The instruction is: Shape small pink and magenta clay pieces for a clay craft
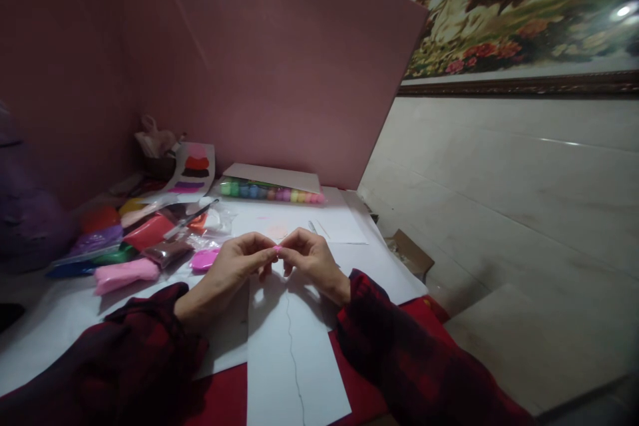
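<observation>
I have a small pink piece (277, 249) pinched between the thumbs and forefingers of both hands, my left hand (234, 269) and my right hand (315, 265) meeting tip to tip around it. Only a speck shows between my fingertips, so I cannot tell its long axis or which way either end points. It is held up over the far part of a narrow white strip of paper (272, 363), whose long axis runs away from me, its near end toward my body and a little to the right. A wavy dark line (291, 339) runs lengthwise along that strip, roughly in line with the pinch. My left hand is near a magenta packet (204, 260), just beyond my wrist; farther left a light pink packet (126, 275) lies with its long axis running mostly side to side, near the brown packet (168, 253) and the red packet (150, 231). Past my hands, a clear pack of coloured pots (272, 193) stretches left to right across the back of the bench (227, 403), and a sheet with painted colour bands (207, 163) leans at the back left.
</observation>
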Motion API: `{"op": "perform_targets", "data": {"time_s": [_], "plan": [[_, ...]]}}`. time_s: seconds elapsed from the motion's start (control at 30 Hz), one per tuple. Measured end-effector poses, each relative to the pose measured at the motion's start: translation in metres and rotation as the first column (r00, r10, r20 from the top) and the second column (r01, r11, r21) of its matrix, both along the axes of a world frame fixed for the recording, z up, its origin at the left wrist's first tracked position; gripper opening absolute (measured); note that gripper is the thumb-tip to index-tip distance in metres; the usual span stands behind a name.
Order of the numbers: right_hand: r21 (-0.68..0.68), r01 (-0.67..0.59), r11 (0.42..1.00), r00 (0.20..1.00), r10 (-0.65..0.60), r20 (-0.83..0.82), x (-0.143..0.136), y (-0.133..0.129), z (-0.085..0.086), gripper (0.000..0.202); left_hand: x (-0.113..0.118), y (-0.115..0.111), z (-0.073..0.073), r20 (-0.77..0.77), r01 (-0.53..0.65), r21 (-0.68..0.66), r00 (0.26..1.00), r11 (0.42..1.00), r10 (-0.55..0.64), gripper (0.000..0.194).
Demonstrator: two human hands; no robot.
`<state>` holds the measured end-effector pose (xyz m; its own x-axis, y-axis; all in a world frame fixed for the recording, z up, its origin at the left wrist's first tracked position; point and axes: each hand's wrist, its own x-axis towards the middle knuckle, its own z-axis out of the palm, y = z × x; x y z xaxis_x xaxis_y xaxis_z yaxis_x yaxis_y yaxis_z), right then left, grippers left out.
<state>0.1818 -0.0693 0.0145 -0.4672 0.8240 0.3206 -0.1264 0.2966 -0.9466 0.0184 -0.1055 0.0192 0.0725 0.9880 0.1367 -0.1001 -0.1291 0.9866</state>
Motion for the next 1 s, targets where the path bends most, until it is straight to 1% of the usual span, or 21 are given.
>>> {"op": "perform_targets", "data": {"time_s": [0.03,0.07,0.13,0.17,0.23,0.3,0.33,0.4,0.43,0.5,0.6,0.67,0.7,0.77,0.83,1.0], "plan": [[-0.128,-0.045,0.991,0.997,0.037,-0.064,0.0,0.001,0.001,0.023,0.0,0.0,0.0,-0.008,-0.002,0.039,1.0,0.999,0.002,0.022],[-0.244,-0.089,0.966,0.991,0.061,-0.121,0.001,0.001,0.003,0.026,0.0,0.001,0.0,-0.012,-0.002,0.08,1.0,0.997,0.003,0.022],[-0.418,-0.176,0.891,0.977,0.105,-0.188,0.003,0.002,0.007,0.028,0.001,0.001,0.001,-0.005,-0.002,0.157,1.0,0.988,0.003,0.02],[-0.478,-0.22,0.851,0.969,0.133,-0.208,0.005,0.002,0.009,0.028,0.001,0.001,0.001,-0.003,0.001,0.182,1.0,0.983,-0.001,0.019],[-0.555,-0.303,0.775,0.95,0.203,-0.235,0.007,0.001,0.012,0.029,0.001,0.0,0.002,0.0,0.021,0.19,1.0,0.982,-0.021,0.018],[-0.601,-0.363,0.712,0.931,0.263,-0.252,0.008,0.0,0.015,0.031,0.001,-0.001,0.002,0.022,0.042,0.165,0.999,0.985,-0.046,0.019],[-0.614,-0.378,0.693,0.926,0.28,-0.253,0.008,0.0,0.015,0.031,0.001,-0.002,0.003,0.032,0.051,0.146,0.998,0.988,-0.056,0.023],[-0.626,-0.378,0.682,0.926,0.291,-0.242,0.008,0.001,0.014,0.033,0.001,-0.002,0.003,0.021,0.066,0.11,0.997,0.992,-0.069,0.03],[-0.625,-0.367,0.688,0.93,0.286,-0.231,0.008,0.001,0.012,0.034,0.001,-0.003,0.003,-0.005,0.071,0.096,0.997,0.993,-0.071,0.031],[-0.605,-0.333,0.723,0.943,0.267,-0.2,0.007,0.003,0.009,0.035,0.001,-0.003,0.003,-0.062,0.071,0.081,0.996,0.994,-0.066,0.027],[-0.525,-0.268,0.808,0.963,0.205,-0.177,0.004,0.005,0.004,0.039,0.002,-0.003,0.004,-0.085,0.038,0.08,0.996,0.996,-0.031,0.026],[-0.417,-0.191,0.888,0.977,0.129,-0.172,0.002,0.006,0.002,0.04,0.002,-0.003,0.005,-0.094,0.004,0.062,0.996,0.998,0.002,0.028],[-0.342,-0.152,0.927,0.982,0.103,-0.157,0.001,0.007,0.002,0.039,0.002,-0.003,0.006,-0.103,-0.011,0.053,0.995,0.999,0.016,0.029],[-0.171,-0.098,0.98,0.991,0.081,-0.108,-0.001,0.006,0.002,0.036,0.002,-0.004,0.006,-0.123,-0.022,0.038,0.992,0.999,0.027,0.031],[-0.045,-0.079,0.996,0.994,0.076,-0.076,-0.002,0.004,0.002,0.029,0.002,-0.005,0.007,-0.116,-0.008,0.021,0.993,1.0,0.011,0.032],[0.088,-0.02,0.996,0.999,0.024,-0.04,-0.003,-0.002,0.0,0.013,0.003,-0.005,0.005,0.044,0.056,-0.057,0.998,0.997,-0.053,0.037]]}}
